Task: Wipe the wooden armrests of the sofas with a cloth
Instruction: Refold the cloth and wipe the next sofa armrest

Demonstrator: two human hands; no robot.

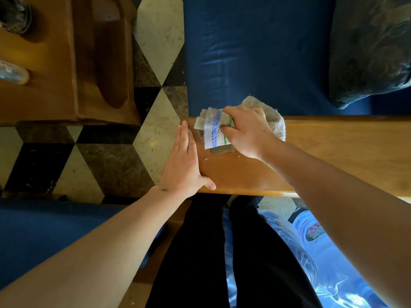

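Both hands work at the near end of the wooden armrest point(311, 152); the left hand point(184, 161) lies flat and unclenched along its end edge, thumb hooked over the near corner, grasping nothing; the right hand point(246, 132) is clenched on a folded cloth point(216, 130) (beige, with a blue and a green stripe) and presses it onto the wood just beside the left fingertips. A few wet drops shine on the wood next to the cloth. The armrest's long axis runs away to the right from both hands, so the unwiped length lies rightward, and the right hand, already bearing the cloth, is the nearer one to sweep it. Beyond the armrest lies the blue sofa seat point(255, 63) with a dark cushion point(369, 52) on it; farther left stands a wooden table point(44, 63) over the checkered floor point(155, 96). No container shows clearly.
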